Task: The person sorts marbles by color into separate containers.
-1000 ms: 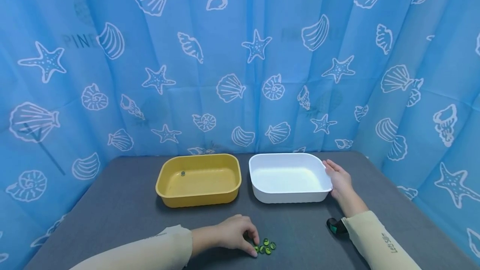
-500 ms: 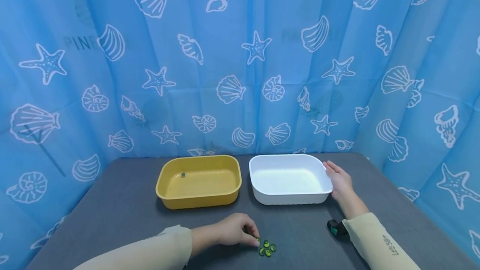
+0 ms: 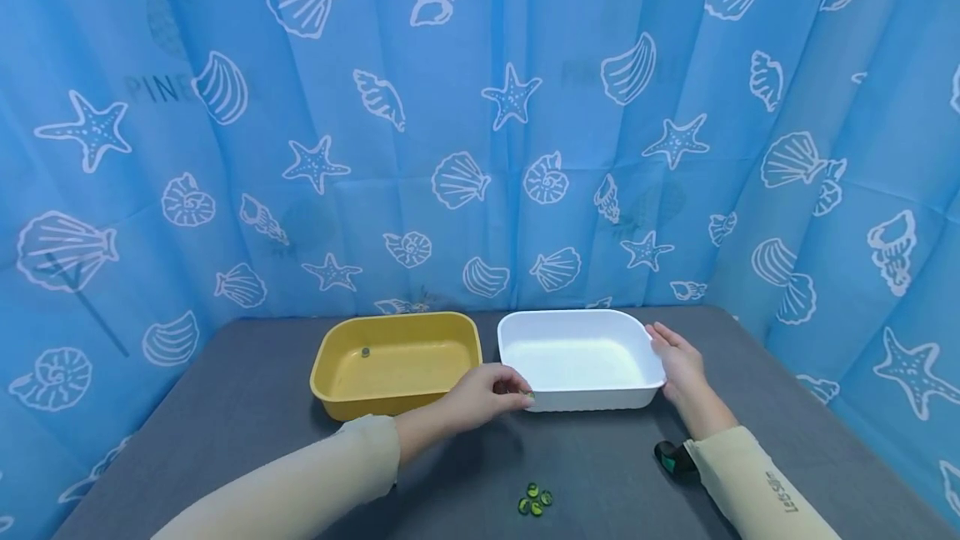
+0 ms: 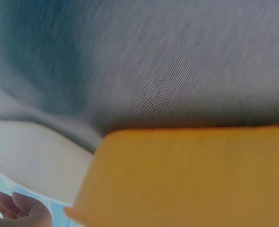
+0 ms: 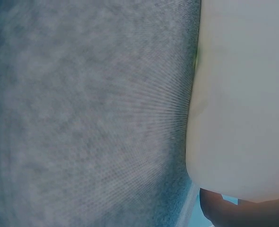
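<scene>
My left hand (image 3: 480,398) pinches a small green glass marble (image 3: 529,394) between thumb and fingertips, over the near left corner of the white tub (image 3: 592,398). In the left wrist view the yellow tub (image 4: 191,175) fills the lower right, and part of a hand (image 4: 23,208) shows at the lower left. My right hand (image 3: 681,369) rests its fingers along the white tub's right end wall. The right wrist view has the tub's pale wall (image 5: 243,94) at close range with fingers (image 5: 220,208) below it. Several green marbles (image 3: 535,500) lie on the grey cloth nearby.
Beside the white tub stands the yellow tub, with a small dark round spot (image 3: 365,352) on its inside. A black object (image 3: 673,457) with a green patch lies by the right sleeve. Blue shell-print curtain (image 3: 465,148) hangs behind the grey-covered table (image 3: 247,423).
The left hand has picked up one marble from the cluster and moved up and away from me to the white tub's front rim. The right hand stays at the tub's end.
</scene>
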A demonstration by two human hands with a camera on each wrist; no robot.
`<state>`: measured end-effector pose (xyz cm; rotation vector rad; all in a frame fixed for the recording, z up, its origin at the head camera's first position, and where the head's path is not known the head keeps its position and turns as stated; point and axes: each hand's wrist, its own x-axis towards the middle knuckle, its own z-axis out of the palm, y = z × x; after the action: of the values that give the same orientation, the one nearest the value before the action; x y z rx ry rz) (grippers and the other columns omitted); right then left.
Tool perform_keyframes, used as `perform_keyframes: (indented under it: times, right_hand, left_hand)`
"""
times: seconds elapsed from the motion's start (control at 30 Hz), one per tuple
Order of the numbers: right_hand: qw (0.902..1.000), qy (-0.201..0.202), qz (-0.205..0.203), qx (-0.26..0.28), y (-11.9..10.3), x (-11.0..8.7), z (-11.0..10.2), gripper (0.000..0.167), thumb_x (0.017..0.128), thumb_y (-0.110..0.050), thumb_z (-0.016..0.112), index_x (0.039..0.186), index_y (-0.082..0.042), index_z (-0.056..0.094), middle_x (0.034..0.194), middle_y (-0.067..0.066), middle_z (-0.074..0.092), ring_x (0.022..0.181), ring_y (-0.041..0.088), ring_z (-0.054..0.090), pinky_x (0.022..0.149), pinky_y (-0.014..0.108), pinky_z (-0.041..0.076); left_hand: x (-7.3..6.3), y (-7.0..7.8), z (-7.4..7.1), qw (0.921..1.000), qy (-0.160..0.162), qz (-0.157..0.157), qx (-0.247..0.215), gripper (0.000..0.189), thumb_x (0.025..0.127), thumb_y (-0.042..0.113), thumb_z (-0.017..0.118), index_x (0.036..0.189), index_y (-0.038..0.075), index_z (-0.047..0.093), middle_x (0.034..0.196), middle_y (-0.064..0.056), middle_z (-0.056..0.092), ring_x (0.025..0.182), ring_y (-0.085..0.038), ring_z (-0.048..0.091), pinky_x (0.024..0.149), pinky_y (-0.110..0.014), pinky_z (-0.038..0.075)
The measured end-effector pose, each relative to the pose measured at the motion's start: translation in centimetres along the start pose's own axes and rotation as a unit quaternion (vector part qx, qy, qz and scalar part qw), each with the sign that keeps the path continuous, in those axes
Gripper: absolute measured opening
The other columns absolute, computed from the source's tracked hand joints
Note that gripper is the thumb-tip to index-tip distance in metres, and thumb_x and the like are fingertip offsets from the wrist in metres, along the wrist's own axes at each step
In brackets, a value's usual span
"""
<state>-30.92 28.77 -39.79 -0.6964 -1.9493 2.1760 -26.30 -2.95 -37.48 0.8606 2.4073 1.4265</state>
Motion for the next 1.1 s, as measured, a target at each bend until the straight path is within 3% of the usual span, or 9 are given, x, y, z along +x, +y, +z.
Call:
perform_keyframes:
  times: [0.27, 0.53, 0.7, 0.87, 1.0, 1.1]
  right_hand:
    - [1.0000, -0.002, -0.002, 0.002, 0.0, -0.1, 0.0, 0.050, 0.106, -0.012, 0.037, 0.154, -0.011, 0.024, 0.155, 0.009, 0.029, 0.142, 0.024, 0.028, 0.112, 0.036, 0.028]
    - [1.0000, -0.003, -0.007, 0.002, -0.1, -0.1, -0.1, 0.050, 0.106, -0.012, 0.037, 0.154, -0.010, 0.023, 0.155, 0.009, 0.029, 0.142, 0.024, 0.027, 0.112, 0.037, 0.028]
    - [1.0000, 0.005, -0.003, 0.005, -0.1, -0.2, 0.1, 0.050, 0.106, -0.010, 0.037, 0.154, -0.010, 0.025, 0.155, 0.009, 0.030, 0.142, 0.024, 0.029, 0.112, 0.037, 0.029]
    - [1.0000, 0.005, -0.005, 0.006, -0.1, -0.4, 0.0, 0.050, 0.106, -0.011, 0.038, 0.154, -0.009, 0.025, 0.155, 0.010, 0.030, 0.142, 0.024, 0.028, 0.112, 0.037, 0.028]
    - [1.0000, 0.007, -0.004, 0.004, 0.0, -0.3, 0.0, 0.050, 0.106, -0.011, 0.037, 0.154, -0.009, 0.024, 0.155, 0.010, 0.030, 0.142, 0.024, 0.028, 0.112, 0.037, 0.028]
    - [0.9999, 0.009, -0.004, 0.005, 0.1, -0.2, 0.0, 0.050, 0.106, -0.011, 0.037, 0.154, -0.010, 0.025, 0.155, 0.009, 0.031, 0.142, 0.024, 0.029, 0.112, 0.037, 0.029]
  left_hand:
    - [2.3, 1.2, 0.0, 0.9979, 0.063, 0.004, 0.010, 0.013, 0.091, 0.019, 0.069, 0.098, 0.007, 0.072, 0.084, 0.004, 0.061, 0.076, -0.012, 0.049, 0.062, -0.021, 0.042]
    - [4.5, 1.4, 0.7, 0.9933, 0.112, -0.019, -0.022, 0.014, 0.092, 0.019, 0.069, 0.098, 0.007, 0.071, 0.085, 0.002, 0.062, 0.077, -0.012, 0.051, 0.066, -0.022, 0.047]
    - [6.1, 1.4, 0.6, 0.9852, 0.142, -0.062, -0.073, 0.017, 0.092, 0.018, 0.068, 0.101, 0.004, 0.070, 0.091, -0.002, 0.064, 0.082, -0.015, 0.054, 0.076, -0.028, 0.051]
    - [7.7, 1.0, 0.5, 0.9660, 0.174, -0.143, -0.126, 0.022, 0.093, 0.022, 0.067, 0.105, 0.004, 0.068, 0.096, -0.005, 0.063, 0.091, -0.021, 0.058, 0.085, -0.036, 0.053]
    - [8.8, 0.8, 0.6, 0.9543, 0.181, -0.185, -0.150, 0.023, 0.093, 0.023, 0.067, 0.106, 0.003, 0.067, 0.100, -0.007, 0.064, 0.098, -0.024, 0.062, 0.091, -0.043, 0.052]
    - [9.4, 0.8, 0.8, 0.9530, 0.172, -0.199, -0.151, 0.022, 0.093, 0.023, 0.067, 0.106, 0.004, 0.067, 0.101, -0.007, 0.064, 0.098, -0.024, 0.062, 0.094, -0.044, 0.049]
